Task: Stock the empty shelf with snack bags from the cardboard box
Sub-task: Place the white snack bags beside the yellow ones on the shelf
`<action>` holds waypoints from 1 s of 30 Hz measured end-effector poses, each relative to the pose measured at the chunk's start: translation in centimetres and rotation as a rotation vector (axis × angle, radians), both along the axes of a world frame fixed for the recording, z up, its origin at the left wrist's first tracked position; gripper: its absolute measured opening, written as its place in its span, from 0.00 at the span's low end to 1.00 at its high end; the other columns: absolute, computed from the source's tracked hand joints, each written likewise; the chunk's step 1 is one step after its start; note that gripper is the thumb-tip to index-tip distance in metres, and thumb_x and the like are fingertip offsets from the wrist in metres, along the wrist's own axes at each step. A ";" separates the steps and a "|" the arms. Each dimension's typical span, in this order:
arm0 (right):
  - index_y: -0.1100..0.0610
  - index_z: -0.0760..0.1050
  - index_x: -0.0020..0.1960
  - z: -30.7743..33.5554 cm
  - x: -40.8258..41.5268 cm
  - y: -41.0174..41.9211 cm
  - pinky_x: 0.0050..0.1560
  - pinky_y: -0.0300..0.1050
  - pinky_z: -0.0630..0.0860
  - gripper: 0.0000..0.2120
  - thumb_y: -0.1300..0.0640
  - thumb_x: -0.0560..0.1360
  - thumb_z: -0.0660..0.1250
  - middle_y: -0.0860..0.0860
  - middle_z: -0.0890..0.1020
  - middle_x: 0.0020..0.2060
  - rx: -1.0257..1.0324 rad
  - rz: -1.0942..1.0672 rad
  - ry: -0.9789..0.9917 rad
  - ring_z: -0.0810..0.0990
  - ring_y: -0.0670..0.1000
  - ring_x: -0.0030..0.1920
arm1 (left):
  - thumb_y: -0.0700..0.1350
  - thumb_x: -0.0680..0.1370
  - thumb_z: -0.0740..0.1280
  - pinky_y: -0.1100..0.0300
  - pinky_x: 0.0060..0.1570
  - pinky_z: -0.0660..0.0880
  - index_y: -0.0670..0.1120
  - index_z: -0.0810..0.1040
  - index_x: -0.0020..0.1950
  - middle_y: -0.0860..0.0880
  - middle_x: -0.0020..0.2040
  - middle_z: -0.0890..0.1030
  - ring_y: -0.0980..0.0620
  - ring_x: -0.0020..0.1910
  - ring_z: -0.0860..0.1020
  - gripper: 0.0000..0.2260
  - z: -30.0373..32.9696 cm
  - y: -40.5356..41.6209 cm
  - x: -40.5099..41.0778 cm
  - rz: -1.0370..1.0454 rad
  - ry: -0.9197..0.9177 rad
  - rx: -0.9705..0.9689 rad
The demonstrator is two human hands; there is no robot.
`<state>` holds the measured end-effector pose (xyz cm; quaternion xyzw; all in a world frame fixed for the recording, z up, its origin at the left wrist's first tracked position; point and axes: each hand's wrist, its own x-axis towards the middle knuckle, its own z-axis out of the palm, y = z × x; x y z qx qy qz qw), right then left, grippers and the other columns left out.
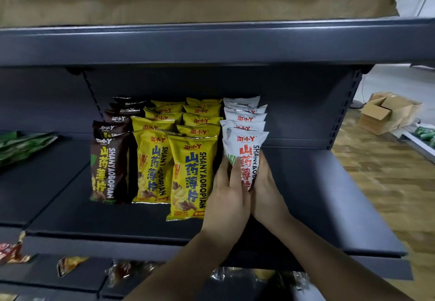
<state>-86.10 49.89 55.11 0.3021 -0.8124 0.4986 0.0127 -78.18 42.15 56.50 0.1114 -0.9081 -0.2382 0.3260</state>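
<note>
White snack bag with red lettering, upright at near end of the right-hand row on dark shelf, left hand and right hand clasping its lower half, yellow bags just left.

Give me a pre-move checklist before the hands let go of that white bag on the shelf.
1. Both hands grip the front white bag: left hand, right hand: ok.
2. Bag upright, label facing out: ok.
3. Bag in line with the white row behind: ok.
4. Bag's bottom resting on the shelf: cannot tell, hands cover it.
5. Front yellow bag alongside standing upright: ok.
</note>
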 end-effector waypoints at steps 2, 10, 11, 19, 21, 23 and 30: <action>0.48 0.51 0.77 0.1 0.3 -0.1 0.60 0.56 0.74 0.49 0.34 0.63 0.69 0.47 0.67 0.68 -0.007 -0.044 0.000 0.67 0.47 0.68 | 0.42 0.76 0.55 0.47 0.58 0.75 0.39 0.72 0.64 0.38 0.65 0.72 0.39 0.64 0.72 0.18 -0.4 -1.0 1.4 -0.043 0.109 -0.117; 0.58 0.57 0.75 1.4 2.3 0.6 0.69 0.54 0.65 0.39 0.43 0.71 0.67 0.58 0.61 0.72 0.048 -0.222 0.464 0.59 0.55 0.72 | 0.52 0.76 0.61 0.41 0.69 0.60 0.40 0.57 0.75 0.34 0.74 0.58 0.35 0.73 0.58 0.31 -1.8 -5.0 5.0 0.268 0.022 -0.281; 0.58 0.59 0.74 1.6 2.5 0.7 0.69 0.52 0.64 0.36 0.44 0.72 0.67 0.58 0.62 0.72 0.076 -0.219 0.566 0.60 0.56 0.72 | 0.56 0.76 0.61 0.41 0.69 0.60 0.40 0.55 0.76 0.34 0.75 0.55 0.35 0.74 0.56 0.34 -2.1 -5.4 4.9 0.264 -0.011 -0.276; 0.57 0.63 0.73 1.4 2.1 -0.8 0.71 0.59 0.63 0.31 0.43 0.74 0.58 0.58 0.62 0.74 0.482 -0.114 0.868 0.60 0.58 0.74 | 0.58 0.74 0.61 0.43 0.70 0.56 0.42 0.53 0.76 0.32 0.74 0.53 0.36 0.74 0.53 0.37 -2.8 -6.9 2.8 0.164 0.005 -0.364; 0.57 0.61 0.74 1.1 1.4 -1.1 0.72 0.60 0.61 0.33 0.42 0.73 0.61 0.59 0.61 0.75 0.541 -0.140 0.858 0.59 0.58 0.75 | 0.58 0.74 0.63 0.44 0.70 0.56 0.41 0.54 0.76 0.31 0.73 0.54 0.36 0.74 0.54 0.37 -2.7 -7.3 2.1 0.160 0.042 -0.369; 0.57 0.59 0.75 0.7 1.0 -1.5 0.73 0.61 0.59 0.35 0.43 0.73 0.62 0.59 0.61 0.75 0.552 -0.173 0.842 0.58 0.58 0.75 | 0.59 0.75 0.61 0.45 0.70 0.58 0.42 0.54 0.76 0.31 0.73 0.54 0.36 0.74 0.55 0.36 -2.5 -7.5 1.4 0.157 0.083 -0.375; 0.58 0.57 0.76 0.1 0.5 -2.9 0.72 0.63 0.57 0.36 0.42 0.73 0.57 0.59 0.62 0.74 0.556 -0.264 0.840 0.57 0.59 0.75 | 0.61 0.75 0.61 0.44 0.69 0.63 0.43 0.54 0.76 0.30 0.71 0.57 0.34 0.71 0.60 0.36 -2.6 -7.8 0.6 0.238 0.056 -0.428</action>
